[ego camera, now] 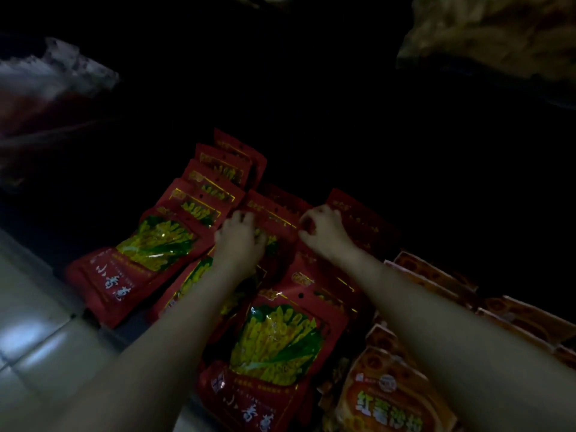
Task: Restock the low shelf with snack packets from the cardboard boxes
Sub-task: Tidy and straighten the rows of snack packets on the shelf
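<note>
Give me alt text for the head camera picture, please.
Both hands, left and right, grip a red snack packet among rows of overlapping red packets on a dark low shelf; orange packets lie to the right.

Both arms are bare from the near edge of the view up to the hands, left hand [240,241] and right hand [324,232], with no sleeve, glove, watch, ring or band visible on either in the dim light.
</note>
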